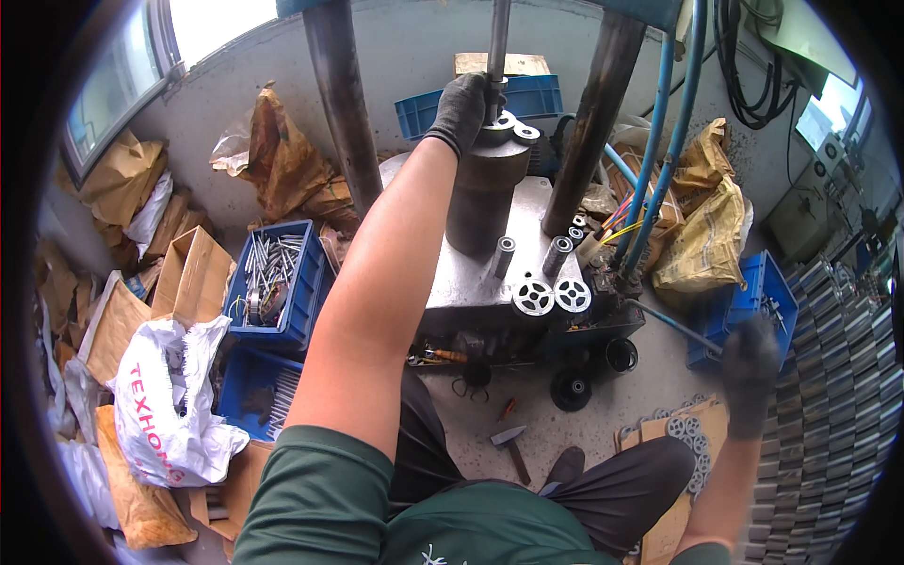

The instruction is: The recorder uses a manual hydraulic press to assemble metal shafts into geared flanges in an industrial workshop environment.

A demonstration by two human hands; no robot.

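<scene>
Steel disc is steadied on the dark cylinder by the gloved left hand, closed around it; right hand, at four o'clock, blurred, grip indeterminable.

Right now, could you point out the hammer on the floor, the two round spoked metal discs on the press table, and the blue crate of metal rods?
Hammer (509, 437): head view, on its metal head.
Spoked metal discs (534, 298): head view, left disc's hub.
Blue crate of metal rods (303, 299): head view, right wall.
</scene>
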